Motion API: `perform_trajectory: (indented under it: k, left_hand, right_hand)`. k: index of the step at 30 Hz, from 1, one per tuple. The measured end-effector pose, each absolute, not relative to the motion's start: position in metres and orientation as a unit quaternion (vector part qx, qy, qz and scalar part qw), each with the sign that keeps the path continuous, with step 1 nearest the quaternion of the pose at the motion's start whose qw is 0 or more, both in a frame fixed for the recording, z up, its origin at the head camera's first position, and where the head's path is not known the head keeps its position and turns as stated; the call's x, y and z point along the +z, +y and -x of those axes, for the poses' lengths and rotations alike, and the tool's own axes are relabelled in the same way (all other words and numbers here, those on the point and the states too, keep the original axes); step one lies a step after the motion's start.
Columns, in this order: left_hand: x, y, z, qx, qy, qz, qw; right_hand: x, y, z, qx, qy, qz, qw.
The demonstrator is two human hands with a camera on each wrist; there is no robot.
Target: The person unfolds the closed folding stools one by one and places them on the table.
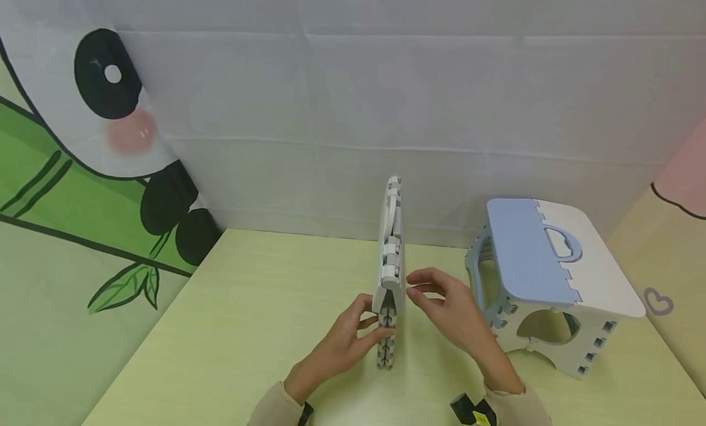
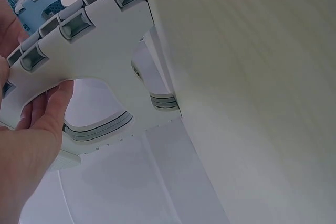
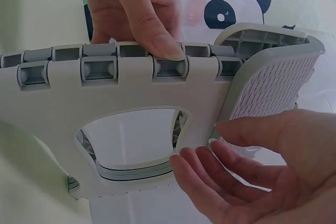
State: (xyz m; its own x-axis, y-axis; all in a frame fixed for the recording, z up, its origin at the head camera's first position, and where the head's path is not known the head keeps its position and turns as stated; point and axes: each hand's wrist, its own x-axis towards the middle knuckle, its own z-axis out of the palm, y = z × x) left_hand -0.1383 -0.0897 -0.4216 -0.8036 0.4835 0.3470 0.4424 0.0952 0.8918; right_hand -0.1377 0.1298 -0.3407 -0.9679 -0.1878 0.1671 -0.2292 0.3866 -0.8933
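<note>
A folded white-and-grey plastic step stool [image 1: 391,260] stands on its narrow edge near the table's middle. Its leg panel [image 3: 131,90] has a rounded opening and a row of hinge knuckles in the right wrist view. My left hand [image 1: 350,337] grips the folded legs low down. In the right wrist view its thumb lies over the hinge knuckles; the left wrist view has its fingers [image 2: 52,103] in the panel's opening. Beside the stool's right face is my right hand [image 1: 452,306], fingers loosely bent. Whether its fingertips touch the seat edge I cannot tell.
An unfolded stool with a blue-and-white top [image 1: 518,260] and a carry handle stands on the right of the pale table [image 1: 231,303]. Behind the table hangs a light cloth backdrop [image 1: 386,107], with a cartoon panda face at left.
</note>
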Motion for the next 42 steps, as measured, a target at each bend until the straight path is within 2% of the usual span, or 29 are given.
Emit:
perform_trajectory:
  k: [20, 42]
  left_hand:
    - [-0.422, -0.089, 0.138, 0.594, 0.744, -0.305, 0.018]
    - [-0.423, -0.089, 0.138, 0.588, 0.748, -0.306, 0.015]
  right_hand:
    - [-0.359, 0.130, 0.133, 0.523, -0.841, -0.135, -0.011]
    - [-0.365, 0.134, 0.132, 0.536, -0.813, -0.215, -0.072]
